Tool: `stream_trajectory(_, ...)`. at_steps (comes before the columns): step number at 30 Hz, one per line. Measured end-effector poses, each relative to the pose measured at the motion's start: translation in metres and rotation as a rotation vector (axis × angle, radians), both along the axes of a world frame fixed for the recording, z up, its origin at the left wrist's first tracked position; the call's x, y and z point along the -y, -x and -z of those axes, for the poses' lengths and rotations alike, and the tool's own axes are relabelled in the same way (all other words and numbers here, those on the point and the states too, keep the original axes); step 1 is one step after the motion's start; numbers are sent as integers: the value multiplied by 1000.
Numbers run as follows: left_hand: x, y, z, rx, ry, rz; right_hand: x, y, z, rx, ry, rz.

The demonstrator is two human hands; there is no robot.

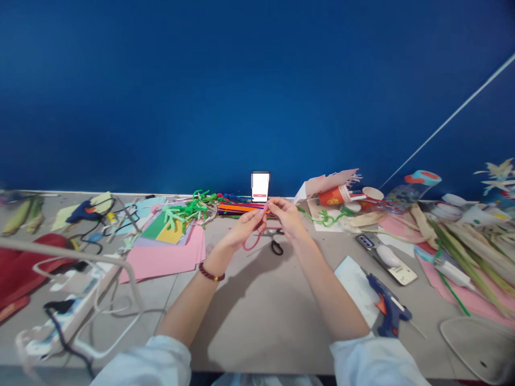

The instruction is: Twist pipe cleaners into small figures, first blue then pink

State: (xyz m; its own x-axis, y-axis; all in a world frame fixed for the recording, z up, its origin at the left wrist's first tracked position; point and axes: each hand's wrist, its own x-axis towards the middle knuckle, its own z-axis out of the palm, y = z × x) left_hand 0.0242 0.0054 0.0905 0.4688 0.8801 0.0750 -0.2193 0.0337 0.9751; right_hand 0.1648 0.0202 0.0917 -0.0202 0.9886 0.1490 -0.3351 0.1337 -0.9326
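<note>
Both hands meet above the middle of the table around a pink pipe cleaner point(252, 247), whose lower part curves down in a loop. My left hand point(246, 228) pinches it between thumb and fingers. Close beside it, my right hand point(286, 219) pinches the same pipe cleaner near its upper part. Behind the hands lies a bundle of orange and dark pipe cleaners point(230, 209). A phone with a lit white screen point(260, 186) stands upright against the blue wall. Black-handled scissors point(277, 247) lie just below the hands, their blades partly hidden.
Pink paper sheets point(161, 261) and green pipe-cleaner shapes point(189, 212) lie left, near a white power strip point(72, 316) with cables. To the right are a blue glue gun point(388, 305), another phone point(402, 275), a red paper cup point(333, 196) and dried husks point(462, 257).
</note>
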Motion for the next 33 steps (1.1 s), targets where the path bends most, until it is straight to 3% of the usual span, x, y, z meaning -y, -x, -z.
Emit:
stream_trajectory(7,1,-4,9,3,44,48,-8,-18,-1,-13,-4,88)
stream_trajectory(13,0,-6,14,179,193,149,-6,-26,-9,-58,9,129)
stream_trajectory(20,2,-8,16,112,169,124,-9,-30,-10,-81,-9,182)
stream_trajectory(33,2,-9,18,182,218,250,-11,-46,-14,-99,-38,226)
